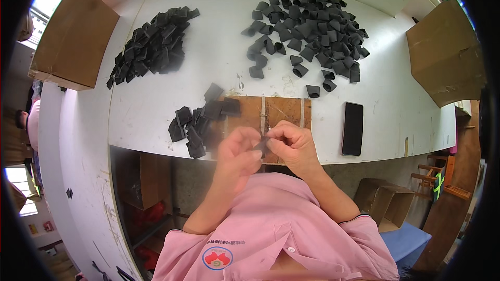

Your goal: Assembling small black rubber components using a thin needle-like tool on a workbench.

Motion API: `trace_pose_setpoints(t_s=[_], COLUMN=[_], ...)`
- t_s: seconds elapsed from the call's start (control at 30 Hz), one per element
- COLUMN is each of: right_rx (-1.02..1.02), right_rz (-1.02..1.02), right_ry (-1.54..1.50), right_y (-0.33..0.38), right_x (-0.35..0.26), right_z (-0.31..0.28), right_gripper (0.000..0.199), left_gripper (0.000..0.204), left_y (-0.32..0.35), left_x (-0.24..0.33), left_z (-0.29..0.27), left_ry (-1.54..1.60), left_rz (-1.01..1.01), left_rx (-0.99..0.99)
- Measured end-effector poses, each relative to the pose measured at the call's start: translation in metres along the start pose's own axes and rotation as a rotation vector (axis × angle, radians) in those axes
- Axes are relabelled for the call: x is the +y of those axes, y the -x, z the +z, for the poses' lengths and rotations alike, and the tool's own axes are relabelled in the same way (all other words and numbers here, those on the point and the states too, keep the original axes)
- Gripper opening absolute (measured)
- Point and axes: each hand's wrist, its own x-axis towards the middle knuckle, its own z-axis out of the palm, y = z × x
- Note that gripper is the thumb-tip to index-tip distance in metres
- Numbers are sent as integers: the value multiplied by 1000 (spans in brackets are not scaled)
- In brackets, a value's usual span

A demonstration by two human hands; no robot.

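Observation:
At the table's front edge, my left hand [240, 151] and my right hand [292, 145] meet fingertip to fingertip over a brown board [287, 110] with pale strips across it. Pinched between them is a small black piece [264, 147], mostly hidden by the fingers; the left hand is slightly blurred. Beside my left hand, several flat black pieces [195, 127] lie loosely stacked, some overlapping the board's left end. Farther off on the left is a larger heap of flat black pieces [151, 47]. Hollow, tube-like black pieces [323, 34] are spread at the far right.
A dark-screened phone [352, 129] lies right of the board. Cardboard boxes stand at the table's left [78, 36] and right [445, 47]. Below the table on the right sits an open carton [383, 203]. Another person [34, 125] is at the far left.

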Motion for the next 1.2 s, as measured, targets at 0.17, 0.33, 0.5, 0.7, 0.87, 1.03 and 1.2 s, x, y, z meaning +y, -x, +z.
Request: trace_pose_setpoints(t_s=[0.17,0.33,0.5,0.7,0.87,1.03,1.2], right_rx=[-396,-347,-439,-417,-93,72,123], right_rz=[402,331,61,228,-313,-584,-825], right_ry=[-854,-504,-285,-338,379,564,756], right_y=[-6,-14,-39,-48,-45,-28,-23], right_x=[9,-14,-62,-19,-20,-35,-36], right_z=[0,3,10,4,3,5,17], right_gripper=[15,22,24,25,18,32,38], left_gripper=[17,15,21,19,31,20,8], left_y=[-3,1,-2,-16,-19,-27,-20], left_x=[-16,5,43,26,20,45,29], left_z=[-3,6,14,-18,4,7,11], left_ry=[-908,-435,432,-14,-820,-1314,-886], left_rz=[553,364,-47,85,683,892,810], left_rx=[335,270,-290,-31,160,-224,0])
